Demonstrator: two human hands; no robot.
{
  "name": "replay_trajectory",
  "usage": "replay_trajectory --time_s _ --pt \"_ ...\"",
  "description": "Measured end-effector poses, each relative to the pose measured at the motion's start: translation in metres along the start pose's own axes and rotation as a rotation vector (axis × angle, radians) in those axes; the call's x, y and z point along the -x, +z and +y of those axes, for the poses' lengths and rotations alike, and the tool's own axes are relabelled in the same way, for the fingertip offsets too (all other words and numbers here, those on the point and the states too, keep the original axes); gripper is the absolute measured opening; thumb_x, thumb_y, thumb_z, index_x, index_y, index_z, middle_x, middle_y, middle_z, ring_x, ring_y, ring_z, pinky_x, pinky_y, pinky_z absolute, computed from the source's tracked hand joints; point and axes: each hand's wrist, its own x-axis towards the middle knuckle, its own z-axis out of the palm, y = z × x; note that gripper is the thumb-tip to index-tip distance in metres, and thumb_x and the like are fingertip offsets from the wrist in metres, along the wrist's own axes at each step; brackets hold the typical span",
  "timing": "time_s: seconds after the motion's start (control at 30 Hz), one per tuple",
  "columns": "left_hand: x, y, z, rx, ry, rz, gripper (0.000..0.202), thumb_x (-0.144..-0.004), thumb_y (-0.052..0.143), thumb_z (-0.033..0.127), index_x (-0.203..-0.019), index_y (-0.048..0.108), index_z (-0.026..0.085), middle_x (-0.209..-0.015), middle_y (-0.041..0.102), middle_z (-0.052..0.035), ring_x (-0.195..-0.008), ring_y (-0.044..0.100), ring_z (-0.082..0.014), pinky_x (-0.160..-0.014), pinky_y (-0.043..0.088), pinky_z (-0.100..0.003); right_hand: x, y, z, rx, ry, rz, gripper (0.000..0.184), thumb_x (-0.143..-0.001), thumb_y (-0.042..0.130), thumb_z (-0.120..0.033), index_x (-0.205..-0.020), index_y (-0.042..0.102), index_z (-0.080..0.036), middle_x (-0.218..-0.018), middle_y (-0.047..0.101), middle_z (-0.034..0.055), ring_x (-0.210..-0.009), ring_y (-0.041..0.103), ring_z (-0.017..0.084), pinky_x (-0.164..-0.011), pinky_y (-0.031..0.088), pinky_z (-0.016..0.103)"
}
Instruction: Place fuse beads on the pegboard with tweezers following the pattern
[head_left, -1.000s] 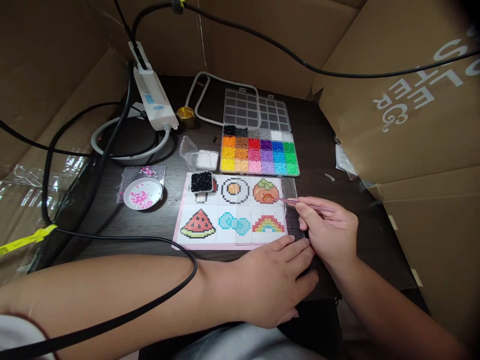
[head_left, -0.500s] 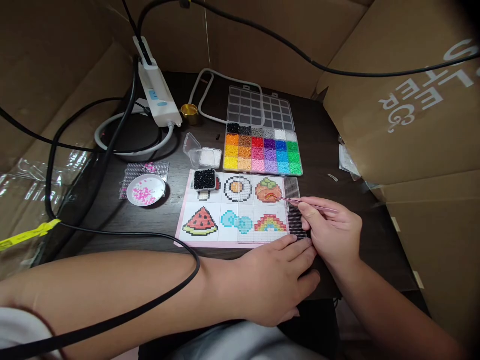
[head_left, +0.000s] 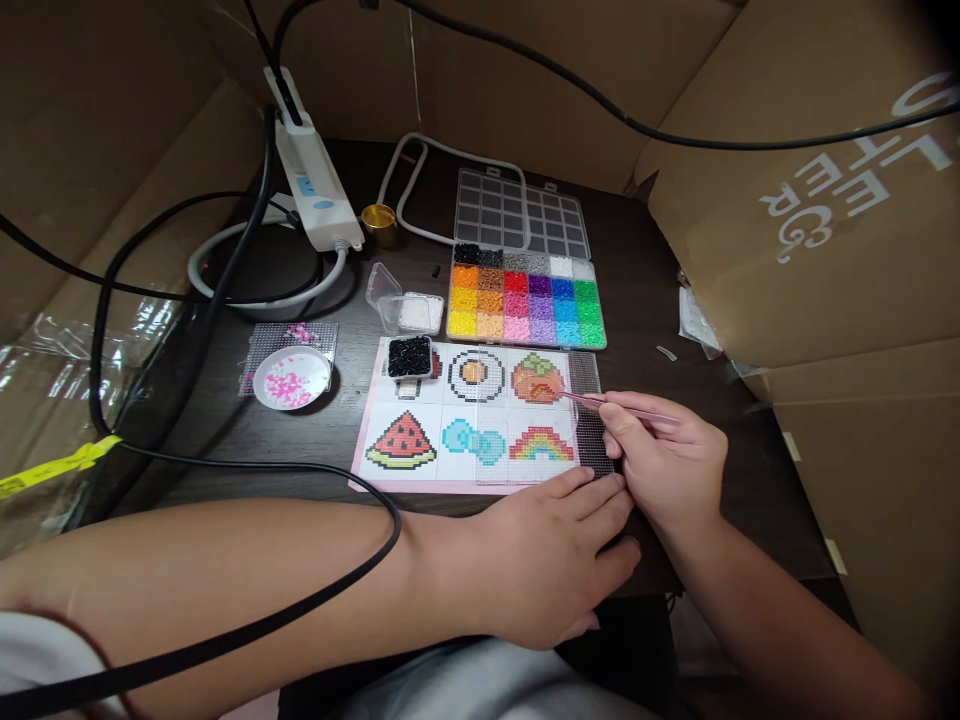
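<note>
A pattern sheet [head_left: 420, 410] with pixel pictures lies on the dark table, and a clear pegboard [head_left: 585, 375] covers its right part. My right hand [head_left: 667, 465] pinches thin pink tweezers [head_left: 600, 402] whose tip rests at the orange fruit picture [head_left: 537, 380]. Lying flat at the pegboard's near right corner, my left hand [head_left: 551, 555] has its fingers stretched out and touches the board's edge. A small tray of black beads [head_left: 409, 357] sits on the sheet's far left corner.
Behind the sheet is an open bead organiser [head_left: 525, 295] with many colours, its lid [head_left: 521, 215] folded back. A white dish of pink beads [head_left: 291, 380], a clear box of white beads [head_left: 412, 314], a gold cap [head_left: 379, 222], a white iron [head_left: 311, 180] and black cables [head_left: 225, 460] lie left. Cardboard walls surround the table.
The view has shifted slightly. Both hands stay where they were, with the tweezers' tip still at the orange fruit picture.
</note>
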Motion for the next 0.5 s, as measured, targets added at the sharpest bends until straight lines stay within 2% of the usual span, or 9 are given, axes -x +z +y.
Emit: replay_trajectory --time_s 0.3,0.4,0.5 --pt "0.0 0.0 0.0 0.005 -0.001 -0.016 0.062 -0.084 0.058 0.053 -0.133 0.052 0.015 -0.149 0.043 -0.021 -0.142 0.037 -0.0329 -0.119 0.019 -0.045 -0.002 -0.001 0.004 -0.066 0.024 0.029 0.015 -0.077 0.077 -0.028 -0.086 0.074 -0.016 -0.056 0.064 0.0002 -0.043 0.051 0.009 -0.041 0.043 0.022" --pt "-0.001 0.0 0.0 0.004 0.003 -0.022 0.063 -0.084 0.058 0.052 -0.134 0.051 0.014 -0.15 0.042 -0.0211 -0.142 0.037 -0.0324 -0.119 0.02 -0.044 -0.008 -0.002 0.002 -0.216 0.053 0.043 0.017 -0.073 0.079 -0.027 -0.084 0.072 -0.017 -0.059 0.065 0.0007 -0.043 0.049 0.009 -0.043 0.041 0.024" --pt "-0.001 0.001 0.0 0.002 0.005 -0.024 0.064 -0.085 0.058 0.052 -0.135 0.05 0.014 -0.151 0.041 -0.0207 -0.142 0.037 -0.0319 -0.119 0.02 -0.044 -0.019 -0.005 -0.002 -0.421 0.16 0.012 0.017 -0.069 0.079 -0.026 -0.081 0.07 -0.018 -0.063 0.067 0.0013 -0.042 0.045 0.008 -0.042 0.036 0.024"
